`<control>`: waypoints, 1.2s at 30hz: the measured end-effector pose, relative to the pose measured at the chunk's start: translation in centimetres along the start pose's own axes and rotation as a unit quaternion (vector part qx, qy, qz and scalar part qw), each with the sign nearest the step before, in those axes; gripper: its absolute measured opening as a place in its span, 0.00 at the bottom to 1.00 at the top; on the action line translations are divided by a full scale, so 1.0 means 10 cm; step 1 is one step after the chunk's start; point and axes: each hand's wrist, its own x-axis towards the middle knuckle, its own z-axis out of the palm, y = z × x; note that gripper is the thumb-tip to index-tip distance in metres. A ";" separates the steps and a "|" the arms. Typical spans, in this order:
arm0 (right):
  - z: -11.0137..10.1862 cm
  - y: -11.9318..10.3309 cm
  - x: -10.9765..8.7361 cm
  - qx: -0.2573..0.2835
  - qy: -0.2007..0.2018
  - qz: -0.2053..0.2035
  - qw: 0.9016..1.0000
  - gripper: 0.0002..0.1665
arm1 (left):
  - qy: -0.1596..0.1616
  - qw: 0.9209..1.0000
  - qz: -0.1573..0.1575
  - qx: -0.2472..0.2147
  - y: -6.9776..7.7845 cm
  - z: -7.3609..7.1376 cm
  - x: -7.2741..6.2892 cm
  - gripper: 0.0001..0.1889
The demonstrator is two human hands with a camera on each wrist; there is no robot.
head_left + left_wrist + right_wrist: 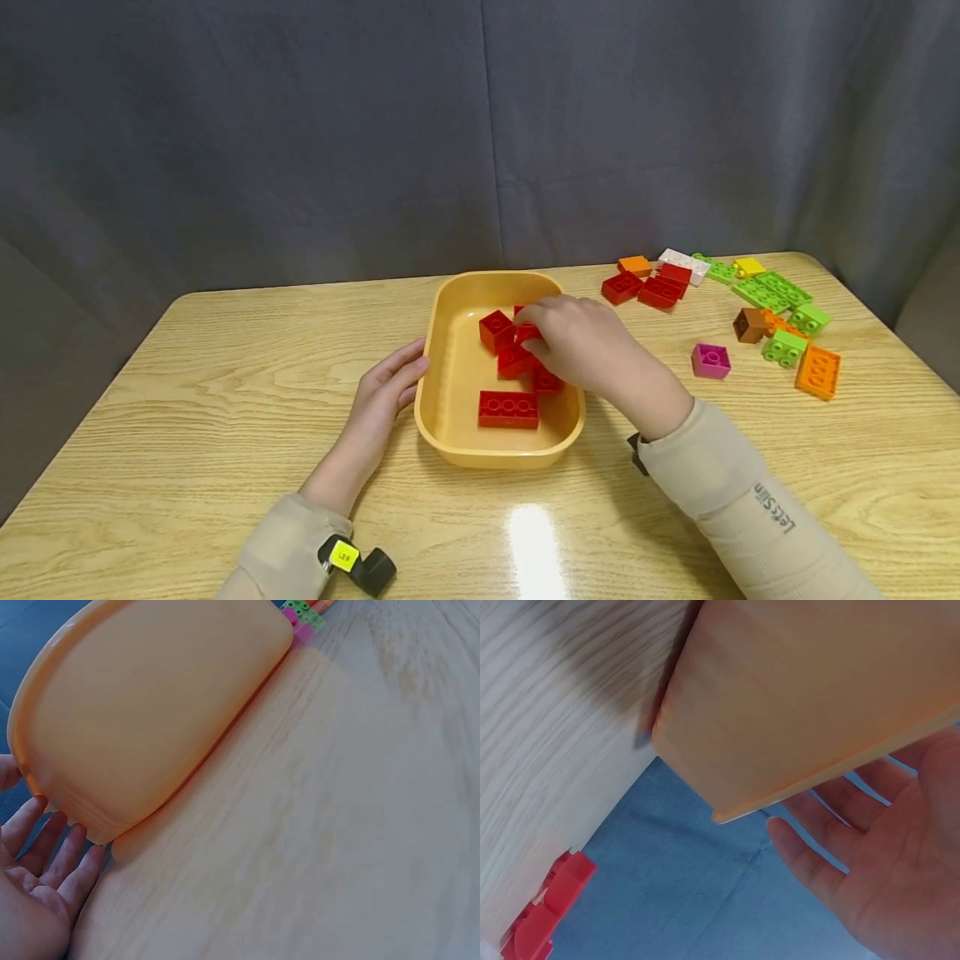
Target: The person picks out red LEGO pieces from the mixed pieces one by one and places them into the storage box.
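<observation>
A yellow-orange plastic bin (453, 400) stands on the table with several red toy building bricks inside. My left hand (382, 387) rests on the bin's left side; in the left wrist view its fingers (71, 855) lie against the outer wall with their tips at the rim. Over the right rim reaches my right hand (581, 342), its thumb and forefinger around a red brick (527, 332) in the bin. Beside that lie a red brick (496, 332) and a long red brick (508, 409). The bin wall (817, 690) hides the right fingertips in the right wrist view.
On the right of the wooden table (262, 375) lie loose bricks: red (621, 287), white (684, 265), magenta (711, 361), brown (749, 325), orange (818, 372), yellow (748, 267) and several green (785, 348). A dark curtain (337, 150) hangs behind the table.
</observation>
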 end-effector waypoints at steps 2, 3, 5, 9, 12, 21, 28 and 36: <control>0.00 0.01 0.00 0.000 0.002 0.000 1.000 0.16 | 0.000 1.000 0.001 0.001 0.00 0.00 0.00 0.25; 0.00 0.02 0.00 0.001 0.002 0.002 1.000 0.16 | 0.000 1.000 0.000 0.001 0.00 0.00 0.00 0.25; 0.00 0.03 0.00 0.001 0.003 0.004 1.000 0.15 | 0.001 1.000 -0.001 0.001 0.00 0.00 0.00 0.25; 0.00 0.06 0.00 0.002 0.008 0.002 1.000 0.14 | 0.002 1.000 -0.001 -0.001 0.00 0.01 0.00 0.25; -0.01 0.08 -0.01 0.005 0.007 0.008 1.000 0.15 | 0.002 1.000 -0.001 -0.001 0.00 0.01 0.00 0.25; -0.05 0.16 0.01 0.032 -0.002 0.033 0.999 0.17 | -0.001 1.000 -0.001 -0.006 0.00 0.00 0.00 0.24; -0.14 0.21 -0.01 0.044 -0.021 0.061 0.997 0.20 | -0.004 1.000 -0.003 -0.005 0.01 0.00 0.00 0.24; -0.16 0.28 -0.02 0.051 -0.027 0.083 0.995 0.18 | -0.004 1.000 -0.001 -0.005 0.01 0.00 0.00 0.24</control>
